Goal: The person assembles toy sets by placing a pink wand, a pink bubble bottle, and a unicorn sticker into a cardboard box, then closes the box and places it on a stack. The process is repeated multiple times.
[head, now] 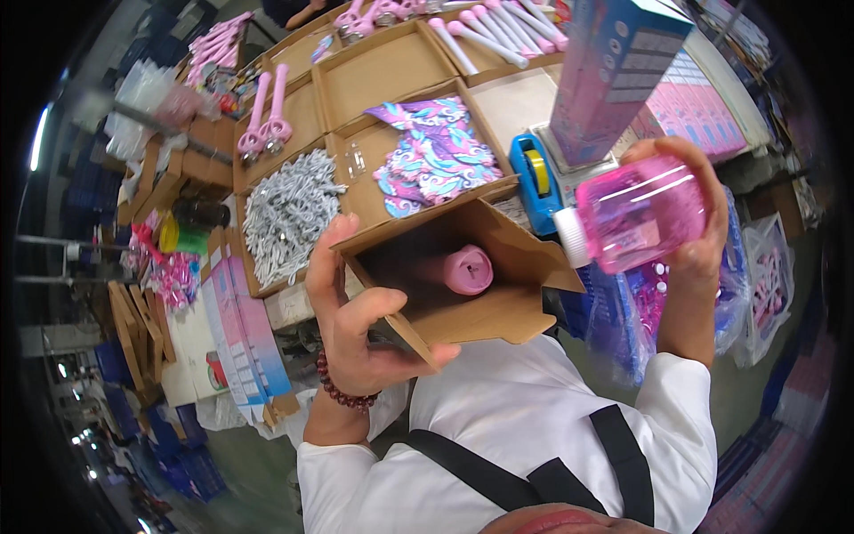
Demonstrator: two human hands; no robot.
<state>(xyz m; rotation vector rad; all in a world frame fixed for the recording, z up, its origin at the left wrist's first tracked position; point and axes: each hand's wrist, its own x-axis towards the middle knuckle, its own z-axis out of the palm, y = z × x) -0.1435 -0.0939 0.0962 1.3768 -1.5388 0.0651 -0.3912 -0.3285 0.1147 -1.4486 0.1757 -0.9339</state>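
My left hand [360, 320] grips the flap and rim of an upright cardboard box [507, 294] whose top is open. Inside the box stands a pink cylindrical plastic part [469, 270] with a slot in its end. To the right of the box, my right hand [700, 207] holds a clear bottle of pink liquid [644, 213], tilted on its side, its white cap [572, 237] towards the box.
Behind the box, cardboard trays hold purple printed cutouts [434, 153], grey-white small parts [293, 213] and pink wands [267, 120]. A blue tape dispenser [534, 180] and a tall printed box [600, 87] stand at right. Blue crates with bagged bottles [620, 320] are below.
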